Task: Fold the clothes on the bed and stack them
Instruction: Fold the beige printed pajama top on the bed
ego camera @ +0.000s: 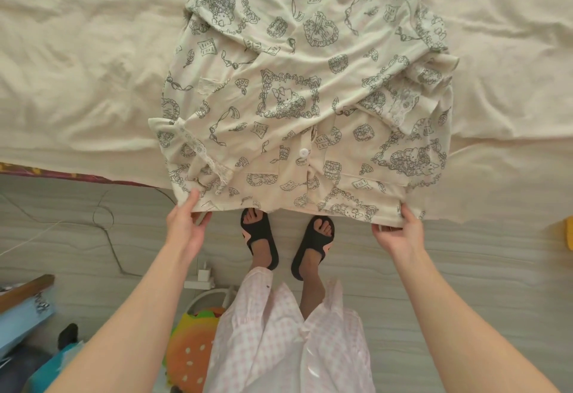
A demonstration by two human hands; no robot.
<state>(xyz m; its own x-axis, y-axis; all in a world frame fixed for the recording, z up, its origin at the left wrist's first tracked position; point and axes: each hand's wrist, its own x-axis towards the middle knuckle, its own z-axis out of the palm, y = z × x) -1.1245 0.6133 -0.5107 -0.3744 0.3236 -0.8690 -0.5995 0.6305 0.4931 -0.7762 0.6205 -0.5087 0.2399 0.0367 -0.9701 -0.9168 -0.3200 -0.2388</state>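
Note:
A cream pyjama shirt [297,92] with a grey cartoon print and a white button lies lengthwise on the bed [77,61], both sleeves folded across its front. Its hem hangs over the bed's near edge. My left hand [186,225] pinches the hem's left corner, thumb on top and fingers underneath. At the hem's right corner my right hand [398,228] pinches the cloth the same way. The shirt's collar end runs out of view at the top.
The cream sheet is wrinkled on both sides of the shirt. My feet in black slippers [285,241] stand on grey floor below the hem. A cable [105,222] and white charger [201,278] lie left; an orange plush toy [192,349] sits lower left.

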